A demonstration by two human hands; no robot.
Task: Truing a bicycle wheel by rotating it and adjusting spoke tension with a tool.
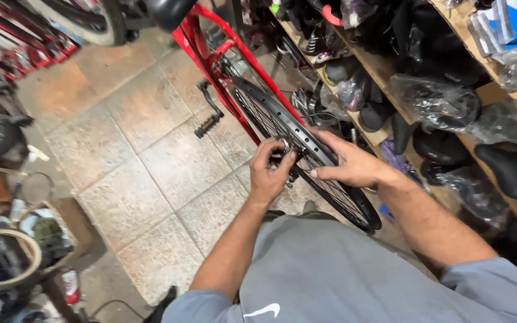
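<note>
Beside the red bicycle frame [210,54], over the tiled floor [139,149]: left hand [268,173], fingers curled narrowly, pinching the hub [285,145] of the black wheel [330,179]; right hand [351,164], fingers spread, resting flat on the wheel's rim.

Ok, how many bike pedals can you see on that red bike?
1. A black pedal hangs on its crank over the floor tiles, left of the wheel that the left hand and right hand work on. A second pedal may be hidden behind the frame.
</note>
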